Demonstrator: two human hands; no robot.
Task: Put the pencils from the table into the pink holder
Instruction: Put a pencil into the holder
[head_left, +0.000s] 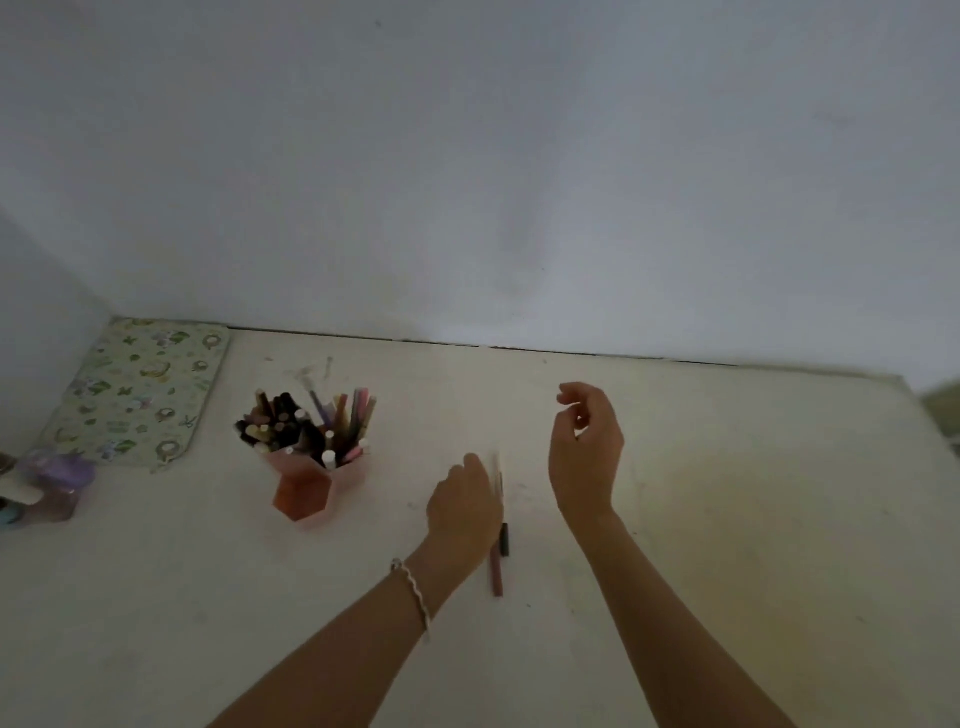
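Step in hand: looks to me like the pickup bit, person is going for the loose pencils (497, 566) lying on the table (727, 519), pretty much in the middle, right of the holder.

Pencils left out: I count at least two, a pinkish one and a dark one side by side, maybe a pale thin one above them, too blurry to swear to it. They lie pointing away from the person.

Left hand (462, 512): down low over the pencils, covering their upper ends. Fingers are curled toward them but honestly can't tell if it's got one pinched or is only touching. Bracelet (413, 592) on that wrist.

Right hand (587, 447): up off the table, loosely curled, nothing in it as far as I can see. Just hanging there beside the pencils.

Pink holder (311, 483): sitting to the left, well apart from the loose pencils, already crammed with pens and pencils sticking out every which way.

Other stuff: patterned mat (135, 395) in the back left corner, some purple thing (57, 483) at the left edge.

Next move, my guess: get a proper pinch on one pencil, lift, carry it left, then find a gap in that packed bunch and drop it in tip down. Tight fit is the tricky part.
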